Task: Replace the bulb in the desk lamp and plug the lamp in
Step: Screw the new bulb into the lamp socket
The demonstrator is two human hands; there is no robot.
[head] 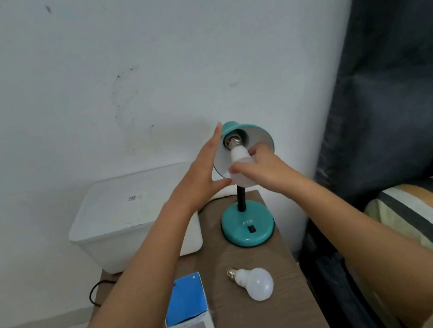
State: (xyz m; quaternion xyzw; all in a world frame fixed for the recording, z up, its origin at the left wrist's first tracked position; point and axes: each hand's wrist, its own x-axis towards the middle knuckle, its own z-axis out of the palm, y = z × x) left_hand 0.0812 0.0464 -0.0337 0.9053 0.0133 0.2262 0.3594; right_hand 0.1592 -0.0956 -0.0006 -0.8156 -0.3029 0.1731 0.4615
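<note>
**Teal lamp, bulb halfway at the socket**

Teal desk lamp [247, 224] stands on the wooden table [290, 324]. The right hand [260, 166] grips a white bulb [239, 159] whose threaded base sits at the socket, some thread showing. The left hand [205, 171], fingers spread flat, steadies the shade [259, 134]. Another bulb [255, 282] lies beside a blue box [188, 307]. Seating looks unfinished; plugging in remains, the black cord [95, 293] trailing off the table.

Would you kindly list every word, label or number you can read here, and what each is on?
"ATN": on the teal lamp base, above its black switch.
Blue bulb box: print on its white end is too blurred to read.
White storage bin: a small lid sticker, too small to read.
</note>
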